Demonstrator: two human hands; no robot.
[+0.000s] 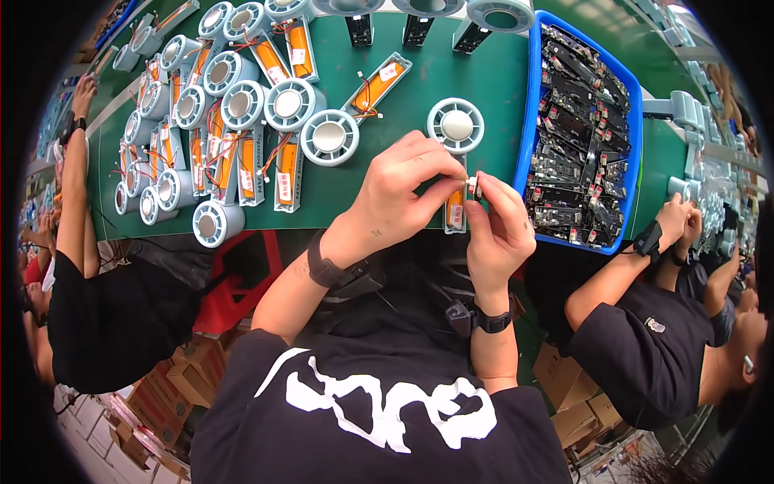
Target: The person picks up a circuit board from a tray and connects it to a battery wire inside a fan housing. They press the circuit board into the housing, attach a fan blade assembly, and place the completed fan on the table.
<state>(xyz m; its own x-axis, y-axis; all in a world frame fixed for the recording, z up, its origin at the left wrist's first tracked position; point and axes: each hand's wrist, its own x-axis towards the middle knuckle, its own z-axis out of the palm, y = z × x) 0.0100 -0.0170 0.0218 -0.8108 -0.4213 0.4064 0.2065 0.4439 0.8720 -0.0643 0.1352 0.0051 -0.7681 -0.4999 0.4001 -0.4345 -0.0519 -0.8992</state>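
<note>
My left hand (407, 189) is closed in a pinch, thumb against forefinger; what lies between the tips is too small to make out, perhaps a wire end. Facing it, my right hand (501, 234) grips a small dark circuit board (478, 192) seen edge-on, with a white-and-red part toward the left fingertips. Just beneath both hands lies a light-blue housing (454, 123) with a round, spoked head and a silver disc at its centre. An orange battery (455, 211) shows in its handle, partly hidden by my fingers.
Many similar housings (242, 105) with orange batteries and loose wires crowd the green table (387, 105) at left. A blue bin (530, 121) of black circuit boards stands close at right. More housings (500, 12) line the far side. Co-workers (645, 323) sit on both sides.
</note>
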